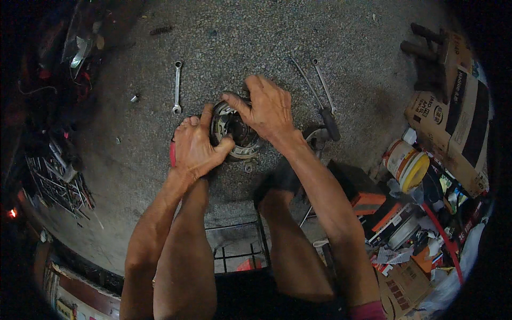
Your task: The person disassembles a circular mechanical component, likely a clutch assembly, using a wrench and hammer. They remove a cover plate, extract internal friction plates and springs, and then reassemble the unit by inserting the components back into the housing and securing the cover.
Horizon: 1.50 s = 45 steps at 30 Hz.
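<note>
A round metal brake plate (244, 152) with curved pieces around a dark centre rests on the pebbled floor between my feet. My left hand (196, 146) grips its left side, with the index finger along the rim and the thumb reaching over the front. At the upper right, my right hand (269, 106) holds the plate's edge, fingers curled and thumb pressed on the top rim. The undersides of both hands' fingers are partly hidden. A small metal nut (248, 167) lies just below the plate.
A combination wrench (177, 88) lies left of the plate; another wrench (324, 85) and a dark-handled tool (330, 124) lie right. A spring (161, 30) is farther off. Cardboard boxes (453, 122), a yellow-lidded tub (413, 170) and clutter crowd the right; several metal tools (61, 184) lie left.
</note>
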Each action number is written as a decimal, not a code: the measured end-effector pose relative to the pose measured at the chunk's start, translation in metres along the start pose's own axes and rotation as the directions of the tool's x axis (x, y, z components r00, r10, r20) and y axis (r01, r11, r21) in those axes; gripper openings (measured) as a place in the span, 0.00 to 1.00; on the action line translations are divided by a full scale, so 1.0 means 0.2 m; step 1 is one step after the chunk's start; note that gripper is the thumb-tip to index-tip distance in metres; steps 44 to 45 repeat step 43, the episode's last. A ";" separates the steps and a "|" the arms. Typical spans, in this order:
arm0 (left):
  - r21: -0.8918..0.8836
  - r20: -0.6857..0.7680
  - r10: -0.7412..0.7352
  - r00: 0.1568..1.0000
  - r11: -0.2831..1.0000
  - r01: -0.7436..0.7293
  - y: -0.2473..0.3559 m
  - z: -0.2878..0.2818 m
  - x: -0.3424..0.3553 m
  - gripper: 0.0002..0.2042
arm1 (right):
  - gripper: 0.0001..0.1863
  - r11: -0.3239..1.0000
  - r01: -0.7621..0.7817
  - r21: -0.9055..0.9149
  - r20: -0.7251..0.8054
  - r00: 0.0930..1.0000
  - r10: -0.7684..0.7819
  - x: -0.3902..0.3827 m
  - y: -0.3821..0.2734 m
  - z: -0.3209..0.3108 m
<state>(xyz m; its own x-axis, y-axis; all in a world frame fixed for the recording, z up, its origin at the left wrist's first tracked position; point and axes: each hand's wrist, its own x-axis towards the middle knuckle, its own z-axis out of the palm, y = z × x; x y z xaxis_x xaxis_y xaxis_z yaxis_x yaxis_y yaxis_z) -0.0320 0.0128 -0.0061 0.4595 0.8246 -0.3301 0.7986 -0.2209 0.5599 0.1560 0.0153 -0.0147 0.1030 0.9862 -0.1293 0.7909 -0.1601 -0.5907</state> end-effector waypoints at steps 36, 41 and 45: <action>-0.021 0.045 0.397 0.917 0.918 -0.396 0.10 -0.07 -0.08 0.46 | 0.19 0.825 -0.333 0.457 0.037 0.934 0.356 -0.44 0.00 -0.14; -0.183 0.079 0.276 0.958 0.949 -0.259 0.09 -0.02 -0.12 0.41 | 0.19 0.915 -0.375 0.148 -0.079 0.918 0.389 -0.46 -0.10 -0.18; -0.116 0.042 0.325 0.945 0.941 -0.318 0.10 -0.03 -0.11 0.41 | 0.20 0.887 -0.443 0.130 0.023 0.896 0.444 -0.46 -0.11 -0.21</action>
